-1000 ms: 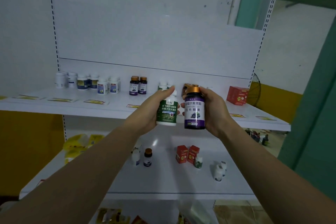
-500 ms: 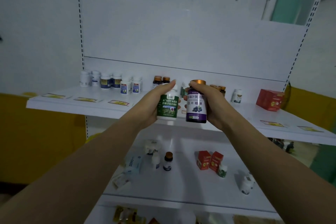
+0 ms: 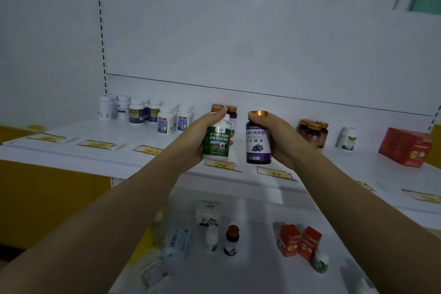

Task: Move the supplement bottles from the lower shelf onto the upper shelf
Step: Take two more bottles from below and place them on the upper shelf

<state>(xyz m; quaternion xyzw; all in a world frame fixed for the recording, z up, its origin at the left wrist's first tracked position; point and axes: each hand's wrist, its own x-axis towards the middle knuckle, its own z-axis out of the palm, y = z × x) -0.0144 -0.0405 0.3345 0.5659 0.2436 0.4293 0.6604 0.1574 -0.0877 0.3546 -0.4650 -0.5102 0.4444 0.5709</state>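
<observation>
The person stood before the shelves with both arms raised. The left hand (image 3: 198, 141) was wrapped around a white bottle with a green label (image 3: 216, 142), the thumb reaching up beside its cap. The right hand (image 3: 281, 141) was curled around a purple bottle (image 3: 258, 143), with one finger lying over the copper cap. Both bottles were upright in the air, a little apart, above the front edge of the upper shelf (image 3: 119, 150) and not yet set down. They looked to me like stiff plastic, probably light, with smooth labels that may slip. Holding around the middle of the body seemed the safest way. A small dark bottle (image 3: 231, 240) waited on the lower shelf (image 3: 257, 270).
</observation>
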